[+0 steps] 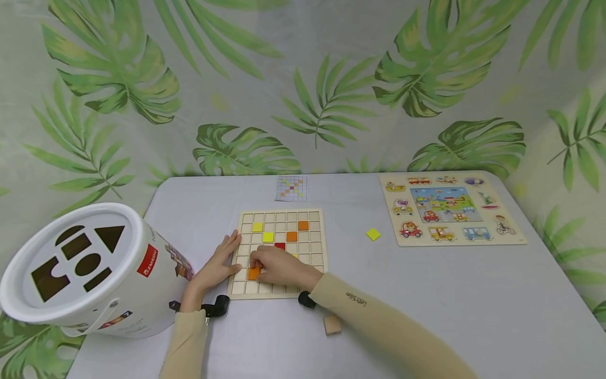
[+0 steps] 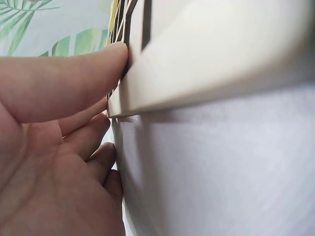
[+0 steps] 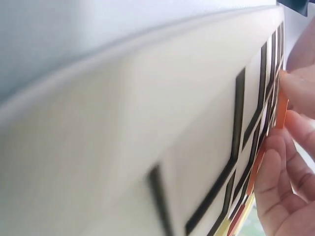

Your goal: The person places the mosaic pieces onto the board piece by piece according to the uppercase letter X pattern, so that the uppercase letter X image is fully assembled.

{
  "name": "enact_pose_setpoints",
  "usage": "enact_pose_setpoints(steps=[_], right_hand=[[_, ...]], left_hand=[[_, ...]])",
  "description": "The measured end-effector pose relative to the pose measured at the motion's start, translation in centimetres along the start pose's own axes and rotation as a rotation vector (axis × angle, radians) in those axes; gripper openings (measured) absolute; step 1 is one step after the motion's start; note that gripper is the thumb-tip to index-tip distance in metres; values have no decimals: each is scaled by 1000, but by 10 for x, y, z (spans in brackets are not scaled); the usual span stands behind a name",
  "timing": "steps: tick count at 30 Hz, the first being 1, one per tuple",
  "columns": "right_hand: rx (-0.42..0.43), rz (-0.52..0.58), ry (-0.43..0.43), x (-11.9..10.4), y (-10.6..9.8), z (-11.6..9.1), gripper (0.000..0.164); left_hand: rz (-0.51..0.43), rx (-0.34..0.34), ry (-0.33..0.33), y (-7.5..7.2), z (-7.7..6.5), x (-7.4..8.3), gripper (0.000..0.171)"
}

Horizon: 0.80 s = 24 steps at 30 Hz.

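Observation:
A wooden grid board (image 1: 312, 252) lies flat on the table, with yellow, orange and red square tiles in some cells. My right hand (image 1: 284, 266) reaches over its lower left part and pinches an orange tile (image 1: 254, 273) at a cell there. In the right wrist view, fingertips sit at two edges of that orange tile (image 3: 282, 110); a second orange tile (image 3: 256, 169) shows below it. My left hand (image 1: 219, 266) rests along the board's left edge, fingers extended. Its thumb (image 2: 69, 86) touches the rim in the left wrist view. The right hand hides several cells.
A patterned card (image 1: 291, 188) lies behind the board. To the right are a loose yellow tile (image 1: 373, 234) and a vehicle puzzle board (image 1: 454, 231). A white bucket (image 1: 156, 295) with a shape-cutout lid stands at the left. One wooden block (image 1: 332, 325) lies near the right forearm.

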State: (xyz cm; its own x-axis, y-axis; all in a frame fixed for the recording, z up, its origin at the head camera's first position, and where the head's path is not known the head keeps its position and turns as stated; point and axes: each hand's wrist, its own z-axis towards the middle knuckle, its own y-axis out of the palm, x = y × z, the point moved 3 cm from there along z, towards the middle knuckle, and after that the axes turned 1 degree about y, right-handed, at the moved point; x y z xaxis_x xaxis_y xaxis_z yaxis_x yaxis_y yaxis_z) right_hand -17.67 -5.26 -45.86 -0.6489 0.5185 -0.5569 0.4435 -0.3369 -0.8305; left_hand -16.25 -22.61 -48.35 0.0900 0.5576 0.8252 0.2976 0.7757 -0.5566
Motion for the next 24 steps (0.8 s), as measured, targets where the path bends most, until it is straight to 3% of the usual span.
enact_pose_setpoints(steps=[6, 12, 18, 24], right_hand=[[-13, -54, 37, -2, 3, 4, 13], [1, 74, 72, 7, -13, -9, 13], [125, 219, 92, 47, -47, -47, 13], [281, 226, 180, 102, -80, -101, 12]], left_hand=[[2, 0, 1, 0, 0, 0, 75], [-19, -5, -4, 1, 1, 0, 75], [-14, -10, -26, 4, 3, -2, 75], [-1, -5, -31, 4, 4, -4, 76]])
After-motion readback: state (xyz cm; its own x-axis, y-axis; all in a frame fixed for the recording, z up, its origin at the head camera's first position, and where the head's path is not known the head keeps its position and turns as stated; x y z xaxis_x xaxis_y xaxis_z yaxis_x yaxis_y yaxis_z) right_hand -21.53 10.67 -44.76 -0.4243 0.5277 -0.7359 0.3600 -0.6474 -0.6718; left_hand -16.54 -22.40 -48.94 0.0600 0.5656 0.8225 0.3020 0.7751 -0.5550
